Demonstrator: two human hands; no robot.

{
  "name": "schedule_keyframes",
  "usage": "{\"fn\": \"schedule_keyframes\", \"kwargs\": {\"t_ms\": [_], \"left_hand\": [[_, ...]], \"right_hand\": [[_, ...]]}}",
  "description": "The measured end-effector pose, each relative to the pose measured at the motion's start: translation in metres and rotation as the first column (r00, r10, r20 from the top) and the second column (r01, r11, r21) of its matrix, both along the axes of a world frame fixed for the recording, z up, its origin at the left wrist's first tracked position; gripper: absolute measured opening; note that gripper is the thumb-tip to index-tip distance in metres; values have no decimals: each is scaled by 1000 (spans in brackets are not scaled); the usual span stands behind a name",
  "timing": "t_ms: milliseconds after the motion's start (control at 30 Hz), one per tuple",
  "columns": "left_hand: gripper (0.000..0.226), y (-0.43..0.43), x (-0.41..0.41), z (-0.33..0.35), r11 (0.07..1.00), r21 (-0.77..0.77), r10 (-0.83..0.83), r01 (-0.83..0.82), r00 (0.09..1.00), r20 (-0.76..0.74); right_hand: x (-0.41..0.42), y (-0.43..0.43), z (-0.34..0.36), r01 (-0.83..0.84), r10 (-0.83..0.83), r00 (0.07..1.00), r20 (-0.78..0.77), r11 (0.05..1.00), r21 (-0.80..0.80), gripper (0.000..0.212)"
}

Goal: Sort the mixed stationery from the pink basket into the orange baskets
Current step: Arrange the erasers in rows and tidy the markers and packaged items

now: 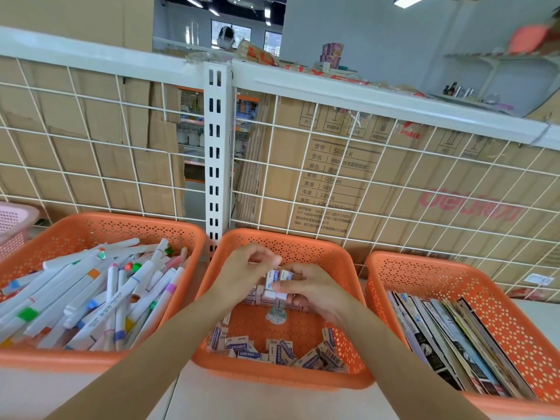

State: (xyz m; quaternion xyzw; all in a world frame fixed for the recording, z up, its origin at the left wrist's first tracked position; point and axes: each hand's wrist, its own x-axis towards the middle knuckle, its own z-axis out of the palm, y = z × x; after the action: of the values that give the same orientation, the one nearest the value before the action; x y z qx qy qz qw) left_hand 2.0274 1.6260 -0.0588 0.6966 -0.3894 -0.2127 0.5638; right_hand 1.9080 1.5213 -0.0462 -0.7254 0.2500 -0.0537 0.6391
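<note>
Three orange baskets stand in a row. The left orange basket (75, 228) is full of white markers (91, 295). The middle orange basket (303, 241) holds small boxed erasers (285, 354), loose along its near side and stacked at the back. Over that stack my right hand (306, 291) grips a bundle of erasers (274, 284). My left hand (247, 266) hovers just above them with curled fingers that pinch at the top of the bundle. The right orange basket (424, 268) holds booklets (448, 338) on edge. A corner of the pink basket (15, 219) shows at far left.
A white wire grid panel (333, 165) backed by cardboard boxes rises right behind the baskets, with a slotted white post (215, 153) in the middle. The baskets sit on a white shelf (212, 398). A person stands far off in the background.
</note>
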Motion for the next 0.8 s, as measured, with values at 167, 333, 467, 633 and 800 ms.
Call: {"fn": "schedule_keyframes", "kwargs": {"t_ms": [167,333,467,633,800], "left_hand": [[16,2,0,0,999,10,-47,46,998,48],[30,1,-5,-1,989,105,-131,103,943,306],[31,-4,-9,1,991,124,-100,43,862,497],[25,-9,-6,5,985,163,-145,62,808,572],[32,-17,-8,5,965,235,-243,117,736,632]], "right_hand": [[0,-6,1,155,-158,986,52,986,60,13],[-1,-6,1,184,-198,977,75,970,159,7],[-1,-6,4,178,-196,978,67,961,210,8],[-7,-10,6,172,-183,980,73,976,137,10],[-12,-14,4,250,-252,966,55,967,50,12]]}}
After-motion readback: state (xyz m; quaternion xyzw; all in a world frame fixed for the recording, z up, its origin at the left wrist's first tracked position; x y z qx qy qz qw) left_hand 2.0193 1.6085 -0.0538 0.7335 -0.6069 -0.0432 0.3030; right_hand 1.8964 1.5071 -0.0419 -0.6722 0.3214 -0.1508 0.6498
